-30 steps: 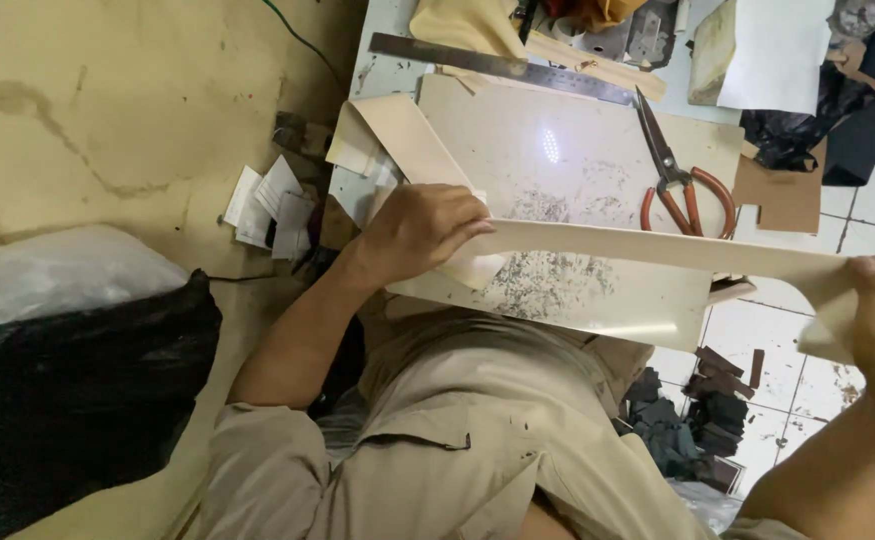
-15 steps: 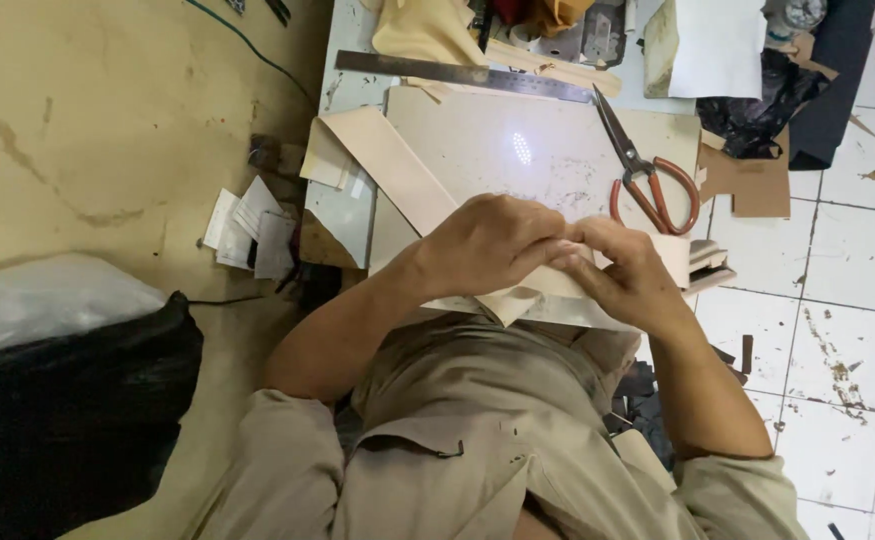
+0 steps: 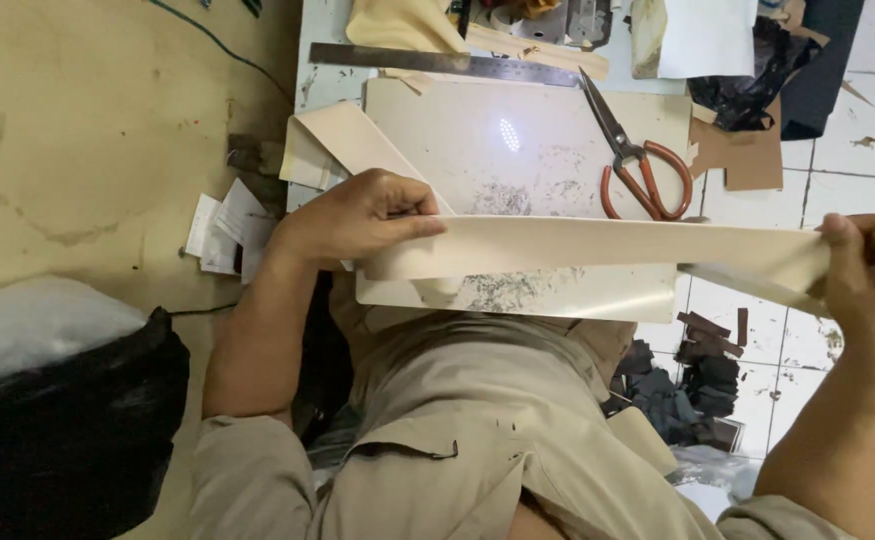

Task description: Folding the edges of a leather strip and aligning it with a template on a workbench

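A long strip (image 3: pixel 597 245) stretched left to right above the near edge of a flat board (image 3: pixel 557 140), its ends pinched in the left hand (image 3: pixel 357 215) and the right hand (image 3: pixel 872 270). Scissors (image 3: pixel 632 155) lay on the board's right part. A metal ruler (image 3: pixel 447 62) lay along its far edge. Folded papers (image 3: pixel 222 228) sat left of the board, dark scraps (image 3: pixel 702 375) on the floor to its right.
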